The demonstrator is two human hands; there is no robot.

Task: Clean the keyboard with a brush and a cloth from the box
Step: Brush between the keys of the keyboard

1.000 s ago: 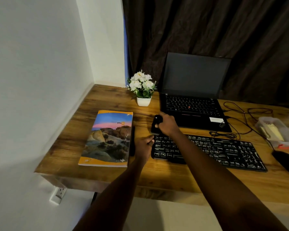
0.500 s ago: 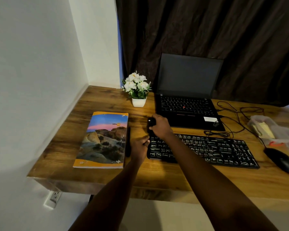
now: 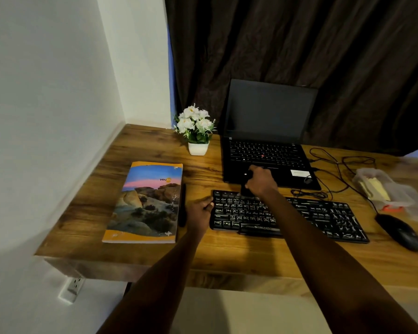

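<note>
The right hand (image 3: 261, 183) has slid to the right along the rear edge of the keyboard (image 3: 323, 213) since a second ago, away from the keyboard's rear left corner. Its fingers are clamped round a dark brush (image 3: 246, 183), whose lower end sits on the top row of keys, just in front of the laptop (image 3: 266, 150). The bristles are too dark to make out.

The left hand (image 3: 199, 213) is at the keyboard's left end as before. Its fingers (image 3: 209, 204) are curled close together and hold that end — how far the thumb reaches over the keys cannot be told.

The keyboard lies along the front middle of the desk (image 3: 227, 256), slightly askew to the front edge. Toward the desk's right edge stands the clear box (image 3: 401, 196), with a pale yellow cloth (image 3: 375, 189) inside it. A black mouse (image 3: 399, 232) lies just in front of the box, and cables (image 3: 336, 165) loop between the laptop and the box.

On the left part of the desk lies a book (image 3: 147, 203) with a landscape cover, a dark pen (image 3: 182, 206) along its right side — between the book and the left hand. A white pot of flowers (image 3: 198, 148) stands near the rear edge, just left of the laptop.
</note>
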